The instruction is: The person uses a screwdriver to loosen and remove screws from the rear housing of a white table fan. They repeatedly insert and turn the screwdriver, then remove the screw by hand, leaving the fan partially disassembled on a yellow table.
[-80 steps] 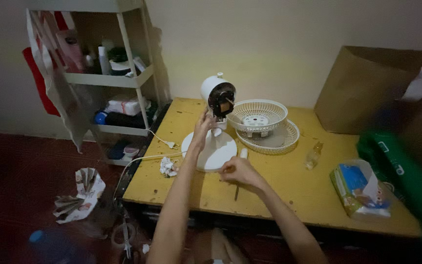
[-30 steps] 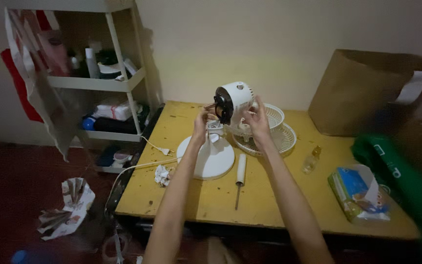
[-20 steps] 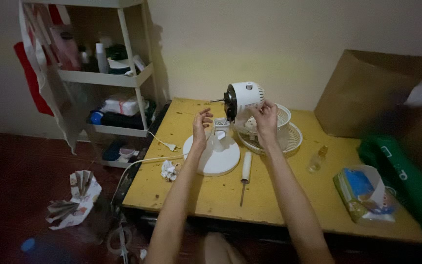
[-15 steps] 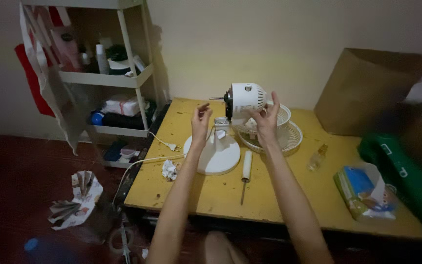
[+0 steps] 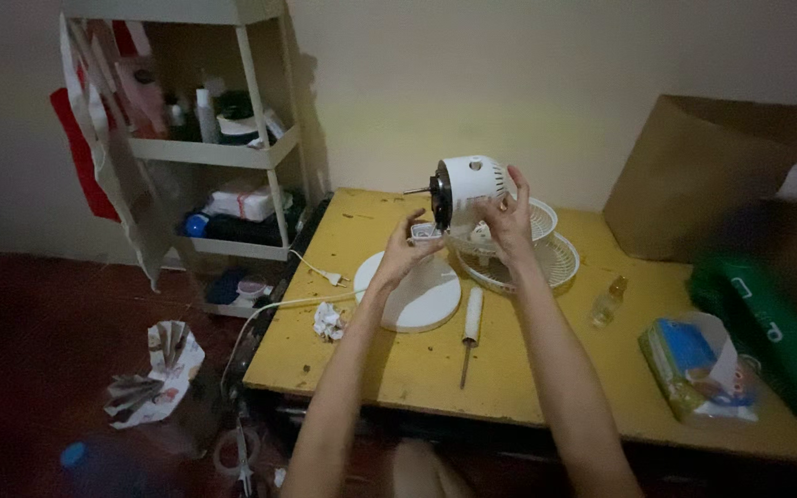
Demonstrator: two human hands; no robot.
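A small white table fan without its guards stands on a round white base (image 5: 412,300) on a yellow table (image 5: 417,369). Its white motor housing (image 5: 468,184) is turned sideways, the bare shaft pointing left. My right hand (image 5: 507,214) rests against the right side of the housing with fingers spread. My left hand (image 5: 408,247) grips the fan's neck just below the housing. A screwdriver with a white handle (image 5: 472,315) lies on the table right of the base.
Two white fan guards (image 5: 537,254) are stacked behind the fan. A small bottle (image 5: 607,302), a tissue pack (image 5: 698,369), a brown paper bag (image 5: 721,175) and green fabric lie to the right. A shelf unit (image 5: 223,148) stands left. Crumpled paper and a power cord lie near the table's left edge.
My right hand left the screwdriver on the table and went up to the motor housing. The housing turned from facing me to sideways. My left hand dropped to the neck.
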